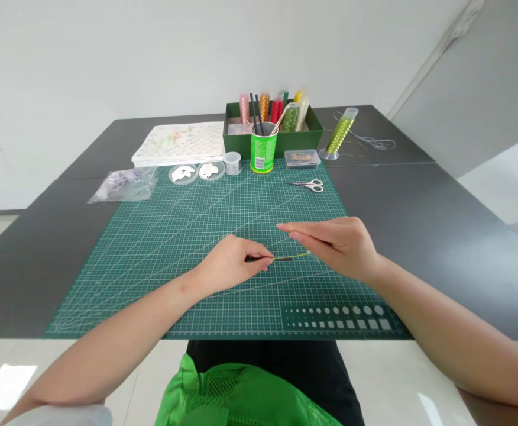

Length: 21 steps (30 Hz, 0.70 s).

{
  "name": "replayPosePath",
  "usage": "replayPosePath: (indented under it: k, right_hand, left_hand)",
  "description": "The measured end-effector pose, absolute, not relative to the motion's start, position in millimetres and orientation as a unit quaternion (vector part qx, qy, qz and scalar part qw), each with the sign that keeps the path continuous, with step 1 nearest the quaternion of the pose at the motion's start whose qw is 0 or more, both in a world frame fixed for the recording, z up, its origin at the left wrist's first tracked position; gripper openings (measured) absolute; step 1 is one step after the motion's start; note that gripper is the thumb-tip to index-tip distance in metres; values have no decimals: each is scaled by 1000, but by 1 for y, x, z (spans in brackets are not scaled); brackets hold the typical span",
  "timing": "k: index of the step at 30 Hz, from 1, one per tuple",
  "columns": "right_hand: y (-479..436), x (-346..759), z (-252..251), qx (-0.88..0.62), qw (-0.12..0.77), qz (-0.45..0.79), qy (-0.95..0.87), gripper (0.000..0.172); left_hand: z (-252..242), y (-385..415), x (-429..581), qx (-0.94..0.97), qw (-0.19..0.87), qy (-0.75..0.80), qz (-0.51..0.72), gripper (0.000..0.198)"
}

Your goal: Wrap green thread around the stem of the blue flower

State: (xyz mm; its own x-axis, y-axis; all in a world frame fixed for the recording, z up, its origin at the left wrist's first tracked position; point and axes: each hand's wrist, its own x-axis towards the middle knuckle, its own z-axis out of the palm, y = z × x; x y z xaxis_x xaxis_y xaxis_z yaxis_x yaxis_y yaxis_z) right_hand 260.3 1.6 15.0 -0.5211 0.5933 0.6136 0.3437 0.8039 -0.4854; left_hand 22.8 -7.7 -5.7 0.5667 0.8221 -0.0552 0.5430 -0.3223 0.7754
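Note:
My left hand (235, 260) is closed in a pinch over the cutting mat, around a thin dark stick (283, 259) whose tip pokes out to the right. A yellow-green thread (301, 255) runs from those fingertips toward the right. My right hand (334, 239) is above and right of the stick, its fingers pressed together and pointing left. The thread reaches a pale blurred spot below the right fingers; whether they grip it is hidden.
Small scissors (307, 185) lie on the green cutting mat (174, 219). Behind are a green cup (264, 155) of sticks, a box (294, 141) of thread spools, a clear case (302, 158), a yellow-green spool (341, 135), dishes of white pieces (183, 173), a plastic bag (123, 184) and white sheets (179, 142).

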Motion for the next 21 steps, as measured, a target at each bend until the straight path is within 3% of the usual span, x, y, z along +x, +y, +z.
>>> replayPosePath:
  k: [11,21]
  right_hand:
    - [36,272,-14,-357,297,256,-848,27]
    - [49,277,-31,-391,250,271,-843,29]
  left_hand:
    - [-3,-17,21,858,337,319,221,19]
    - [0,-13,17,793,205,434,376,17]
